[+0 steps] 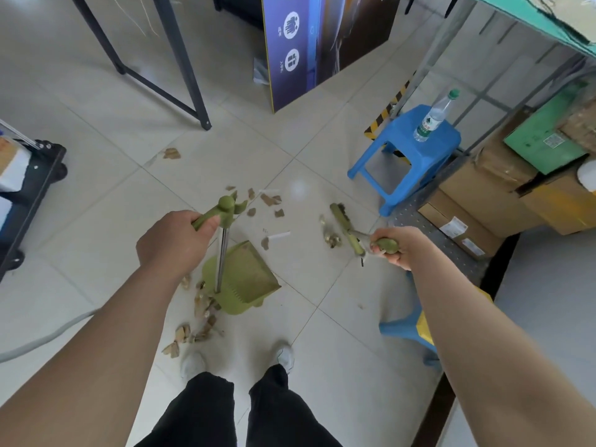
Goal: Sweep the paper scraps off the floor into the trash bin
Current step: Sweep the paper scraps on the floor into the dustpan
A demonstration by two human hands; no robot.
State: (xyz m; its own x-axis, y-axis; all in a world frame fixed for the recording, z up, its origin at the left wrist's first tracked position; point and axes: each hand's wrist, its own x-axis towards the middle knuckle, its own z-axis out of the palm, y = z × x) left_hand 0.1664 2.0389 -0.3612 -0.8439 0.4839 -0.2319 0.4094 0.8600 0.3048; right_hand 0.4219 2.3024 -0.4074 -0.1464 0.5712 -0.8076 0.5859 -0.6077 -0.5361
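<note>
My left hand (175,241) grips the green handle of a long-stemmed green dustpan (246,279) that rests on the tiled floor in front of my feet. My right hand (398,246) holds the green handle of a broom whose head (345,227) touches the floor to the right of the pan. Brown paper scraps lie in a pile (196,317) left of and behind the pan, more scraps (267,201) are scattered beyond it, a small clump (332,238) sits by the broom head, and one scrap (171,153) lies farther off. No trash bin is in view.
A blue plastic stool (406,156) with a water bottle (433,117) stands at right, beside cardboard boxes (477,201) under a shelf. A black table frame (190,91) and a printed board (309,46) stand ahead. A black cart (29,188) sits at left. Another blue stool (409,330) is by my right arm.
</note>
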